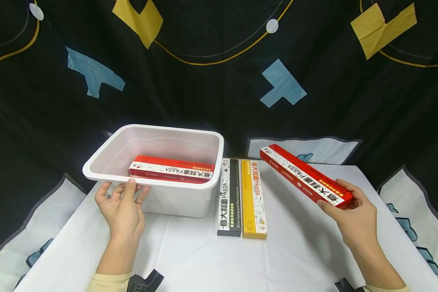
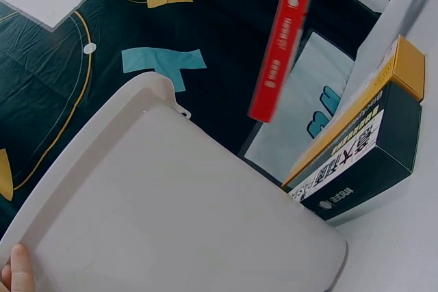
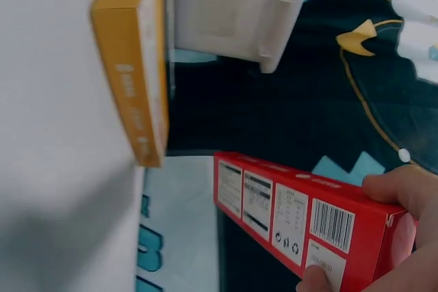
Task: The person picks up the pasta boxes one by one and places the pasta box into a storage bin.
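My right hand (image 1: 357, 217) grips one end of a red pasta box (image 1: 303, 174), holding it tilted above the right side of the table. In the right wrist view, the thumb and fingers clasp the near end of the red pasta box (image 3: 294, 217), barcode side showing. At the left, my left hand (image 1: 122, 207) holds the front rim of a white plastic bin (image 1: 179, 200), thumb on top of the rim. Inside the bin lies a red tomato-sauce pasta box (image 1: 173, 168), with a red edge showing beneath it.
Right of the bin, a black pasta box (image 1: 230, 198) and a yellow pasta box (image 1: 253, 198) lie side by side on the white-covered table (image 1: 211, 263). Behind the table hangs a dark curtain (image 1: 211, 97) printed with blue and yellow shapes.
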A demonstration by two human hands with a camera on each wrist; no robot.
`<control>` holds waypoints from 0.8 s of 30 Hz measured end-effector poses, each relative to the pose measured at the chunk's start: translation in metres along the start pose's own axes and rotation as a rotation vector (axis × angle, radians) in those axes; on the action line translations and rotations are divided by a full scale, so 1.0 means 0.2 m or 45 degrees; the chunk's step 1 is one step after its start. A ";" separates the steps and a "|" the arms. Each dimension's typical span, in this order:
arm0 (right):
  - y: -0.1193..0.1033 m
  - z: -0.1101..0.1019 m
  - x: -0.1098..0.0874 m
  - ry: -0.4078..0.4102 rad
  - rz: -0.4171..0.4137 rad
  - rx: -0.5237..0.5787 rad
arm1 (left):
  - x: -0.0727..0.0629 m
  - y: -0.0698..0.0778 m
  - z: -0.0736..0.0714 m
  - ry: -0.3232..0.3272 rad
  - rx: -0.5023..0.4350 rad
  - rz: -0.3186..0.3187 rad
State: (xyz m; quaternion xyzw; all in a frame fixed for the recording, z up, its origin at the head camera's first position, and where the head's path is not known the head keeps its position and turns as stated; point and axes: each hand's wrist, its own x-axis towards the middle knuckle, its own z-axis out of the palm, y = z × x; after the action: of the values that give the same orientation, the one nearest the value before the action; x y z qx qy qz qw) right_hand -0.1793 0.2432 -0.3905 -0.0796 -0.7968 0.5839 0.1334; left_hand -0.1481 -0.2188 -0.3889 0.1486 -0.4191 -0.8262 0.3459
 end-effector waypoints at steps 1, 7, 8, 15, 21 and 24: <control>-0.02 0.00 0.00 -0.006 -0.035 0.043 | 0.00 0.00 0.00 -0.001 -0.003 0.003; -0.11 0.00 0.02 -0.084 -0.213 0.352 | 0.01 0.00 0.00 -0.003 -0.026 0.012; -0.12 0.00 0.02 -0.095 -0.238 0.375 | 0.01 0.00 0.00 -0.002 -0.027 0.013; -0.22 0.03 0.05 -0.215 -0.343 0.527 | 0.00 0.00 0.00 -0.004 -0.029 0.007; -0.30 0.09 0.06 -0.415 -0.401 0.683 | 0.01 -0.01 0.00 -0.011 -0.046 0.020; -0.32 0.14 0.07 -0.487 -0.420 0.709 | 0.01 -0.01 0.00 -0.004 -0.052 0.017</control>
State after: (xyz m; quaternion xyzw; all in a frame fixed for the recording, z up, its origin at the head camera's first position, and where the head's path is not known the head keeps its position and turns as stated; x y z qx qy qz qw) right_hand -0.2000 0.2021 -0.3358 0.1998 -0.6200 0.7533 0.0910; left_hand -0.1497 -0.2190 -0.3901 0.1374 -0.4036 -0.8326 0.3535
